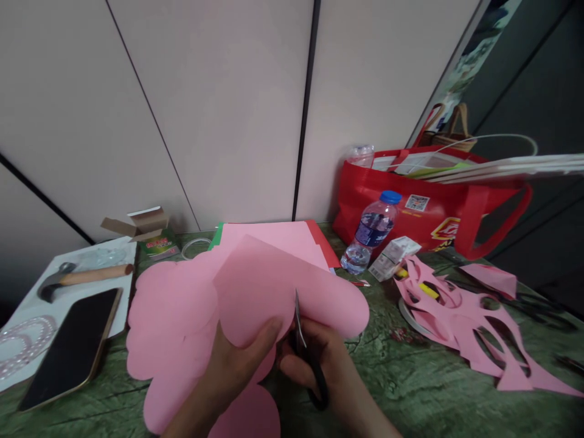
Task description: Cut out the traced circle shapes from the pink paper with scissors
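A sheet of pink paper (262,274) with a rounded, partly cut edge is held up in the middle of the head view. My left hand (246,359) grips its near edge, the thumb lying on top and the other fingers hidden beneath. In my right hand (319,353) is a pair of scissors (301,340) with black handles. Their blades meet the paper's near edge, one blade showing above it. Pink paper cut-outs with scalloped edges (168,310) lie under and left of my left hand. Behind the held sheet is a stack of pink paper (274,231).
A hammer (86,275) and phone (73,347) lie at left, near a small open box (157,240). On the right are a water bottle (371,231), a white carton (393,257), a red bag (406,201) and pink paper scraps (474,328). A wall panel (237,121) stands behind.
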A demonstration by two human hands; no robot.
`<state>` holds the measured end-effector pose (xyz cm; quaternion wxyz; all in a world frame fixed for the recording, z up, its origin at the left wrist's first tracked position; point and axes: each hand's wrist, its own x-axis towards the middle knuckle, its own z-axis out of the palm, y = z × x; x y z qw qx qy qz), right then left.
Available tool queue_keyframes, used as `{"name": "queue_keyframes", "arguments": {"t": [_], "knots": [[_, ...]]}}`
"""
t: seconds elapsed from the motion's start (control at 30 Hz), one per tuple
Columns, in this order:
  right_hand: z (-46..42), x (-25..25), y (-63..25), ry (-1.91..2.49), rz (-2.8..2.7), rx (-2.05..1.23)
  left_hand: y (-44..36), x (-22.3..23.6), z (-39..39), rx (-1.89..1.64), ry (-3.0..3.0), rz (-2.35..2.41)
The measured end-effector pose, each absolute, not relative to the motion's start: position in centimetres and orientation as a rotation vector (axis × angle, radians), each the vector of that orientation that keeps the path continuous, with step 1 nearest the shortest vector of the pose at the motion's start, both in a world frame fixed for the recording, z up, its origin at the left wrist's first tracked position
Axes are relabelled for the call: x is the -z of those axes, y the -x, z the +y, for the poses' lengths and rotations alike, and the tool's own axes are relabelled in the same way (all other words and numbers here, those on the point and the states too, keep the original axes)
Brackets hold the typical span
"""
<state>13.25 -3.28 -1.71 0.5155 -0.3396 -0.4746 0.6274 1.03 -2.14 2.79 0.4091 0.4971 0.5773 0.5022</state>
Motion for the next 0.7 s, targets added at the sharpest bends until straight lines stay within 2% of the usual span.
{"name": "queue_keyframes", "arguments": {"t": [0.7], "knots": [[-3.41, 0.94, -13.36, 0.81, -1.18, -1.52, -1.3, -2.86, -2.24, -1.227, -1.254, 1.448]]}}
